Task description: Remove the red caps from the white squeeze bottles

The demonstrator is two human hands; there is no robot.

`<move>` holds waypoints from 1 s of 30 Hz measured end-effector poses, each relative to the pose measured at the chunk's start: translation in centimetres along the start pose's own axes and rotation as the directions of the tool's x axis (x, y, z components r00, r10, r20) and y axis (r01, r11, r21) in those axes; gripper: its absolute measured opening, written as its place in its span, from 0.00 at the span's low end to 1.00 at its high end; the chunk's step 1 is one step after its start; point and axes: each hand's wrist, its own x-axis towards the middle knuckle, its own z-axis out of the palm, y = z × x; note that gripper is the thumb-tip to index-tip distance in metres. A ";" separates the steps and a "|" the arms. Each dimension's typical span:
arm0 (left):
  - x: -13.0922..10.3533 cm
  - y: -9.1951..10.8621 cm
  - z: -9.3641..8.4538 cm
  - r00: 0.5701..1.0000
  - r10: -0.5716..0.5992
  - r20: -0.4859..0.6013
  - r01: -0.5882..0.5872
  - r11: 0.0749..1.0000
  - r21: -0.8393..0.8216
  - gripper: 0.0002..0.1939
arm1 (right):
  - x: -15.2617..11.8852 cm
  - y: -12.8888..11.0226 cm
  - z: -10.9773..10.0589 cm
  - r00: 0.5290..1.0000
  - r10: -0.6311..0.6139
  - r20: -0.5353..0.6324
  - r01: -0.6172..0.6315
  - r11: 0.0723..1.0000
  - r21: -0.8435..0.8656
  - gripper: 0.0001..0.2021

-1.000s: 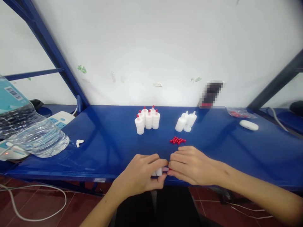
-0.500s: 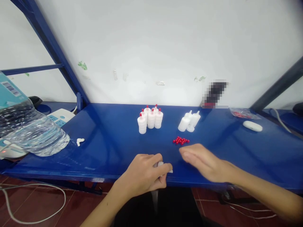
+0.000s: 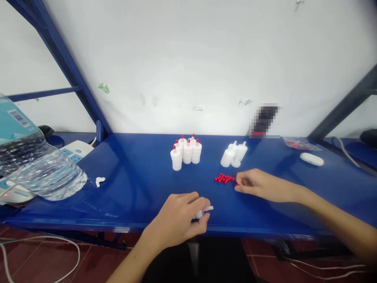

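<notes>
My left hand (image 3: pixel 185 216) is closed around a small white squeeze bottle (image 3: pixel 200 214) near the front edge of the table. The bottle's bare nozzle points to the right, past my fingers; most of its body is hidden in my palm. Beside a cluster of small red caps (image 3: pixel 224 178), my right hand (image 3: pixel 253 182) has thumb and forefinger pinched at the cluster's right end. A bit of red shows between those fingertips. Behind stand several white bottles with red caps (image 3: pixel 187 152). Farther right are several white bottles without red caps (image 3: pixel 232 154), grouped together.
A large clear water bottle (image 3: pixel 55 177) lies at the left, by power strips (image 3: pixel 78 149). A small white piece (image 3: pixel 100 181) rests on the blue table (image 3: pixel 132 188). At the right are a white oval case (image 3: pixel 311 159) and a plastic bag with red pieces (image 3: pixel 300 144).
My right hand has moved right and its fingertips have come to the right end of the red caps. The nozzle in my left hand shows more and tilts up slightly.
</notes>
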 end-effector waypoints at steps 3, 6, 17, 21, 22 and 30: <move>0.1 0.0 0.0 1.000 -0.022 0.015 0.022 1.000 -0.003 0.07 | 0.5 0.2 -0.5 0.999 0.022 0.038 -0.026 0.995 0.095 0.19; 0.1 0.0 0.0 1.000 -0.023 0.010 0.022 1.000 0.004 0.07 | 0.6 0.2 -0.9 0.996 0.047 0.071 -0.058 0.985 0.163 0.19; 0.3 0.1 -0.2 0.999 -0.037 0.030 0.038 0.999 -0.015 0.07 | 0.6 0.3 -0.7 0.999 0.029 0.019 -0.032 0.989 0.144 0.16; 0.3 0.1 -0.2 0.998 -0.046 0.039 0.047 0.999 -0.028 0.07 | 1.7 -0.2 -0.7 1.000 0.005 -0.020 -0.005 0.999 0.032 0.15; 0.3 0.1 -0.3 0.998 -0.047 0.041 0.048 0.998 -0.031 0.07 | 1.9 -0.3 -0.8 1.000 0.008 -0.021 -0.008 1.000 0.021 0.14; 0.5 0.2 -0.4 0.997 -0.060 0.041 0.062 0.997 -0.047 0.09 | -0.6 -1.5 0.1 0.986 0.005 -0.167 -0.013 0.999 -0.051 0.12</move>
